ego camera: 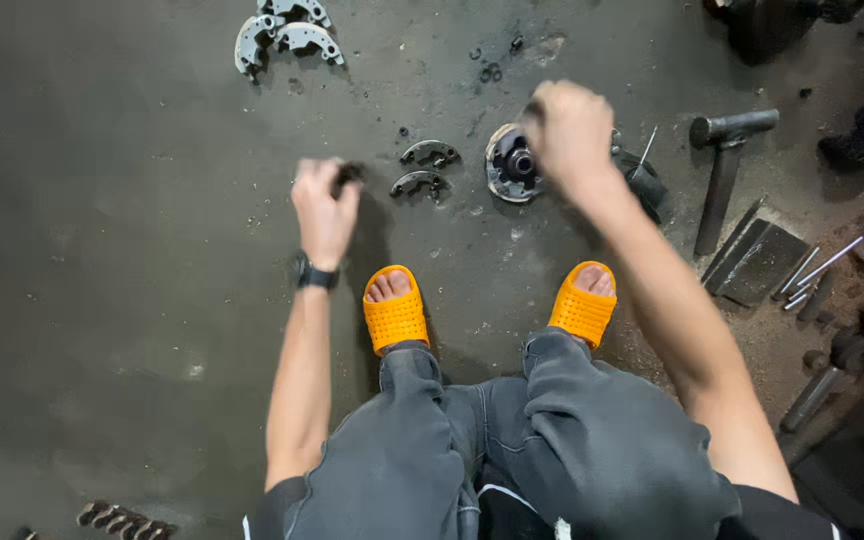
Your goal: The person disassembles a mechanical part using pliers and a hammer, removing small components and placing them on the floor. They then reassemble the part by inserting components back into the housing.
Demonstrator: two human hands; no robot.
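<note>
Crouching over the floor, we pinch a small dark part in our left hand; our right hand is closed over the round clutch assembly, the nearer hand. Two curved shoes lie between them; no labels show.

Person squats on the floor, both feet flat. Round clutch assembly sits ahead of the right foot; right hand is on its right side. Two curved shoes lie just left of it, one behind the other. Left hand is further left, pinching a small part, likely a spring. Three more shoes lie far ahead-left. Hammer is right of the assembly; flat bars and pins nearer, right. Chain piece lies near-left.
</note>
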